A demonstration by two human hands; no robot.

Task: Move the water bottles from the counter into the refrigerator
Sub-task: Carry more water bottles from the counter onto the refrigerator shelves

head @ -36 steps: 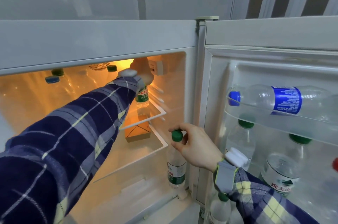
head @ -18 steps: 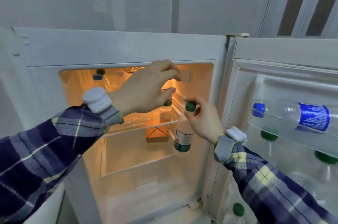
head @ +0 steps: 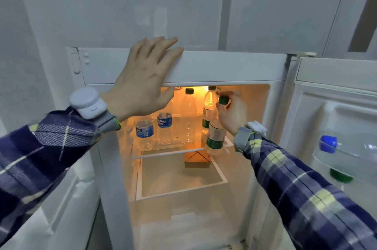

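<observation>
while the left hand point(head: 142, 78) rests flat on the refrigerator point(head: 224, 66), the right hand point(head: 232, 113) grips the bottle point(head: 216, 135).

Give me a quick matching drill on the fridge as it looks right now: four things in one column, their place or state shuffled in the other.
Things:
1. left hand
2. right hand
3. blue-capped bottle
4. brown box

Places or states:
A. lying on its side in the door rack
B. fingers straight, against the fridge's top front edge
C. under the wire shelf
D. grip on the cap of a green-labelled bottle

Pairs: 1-B, 2-D, 3-A, 4-C
</observation>
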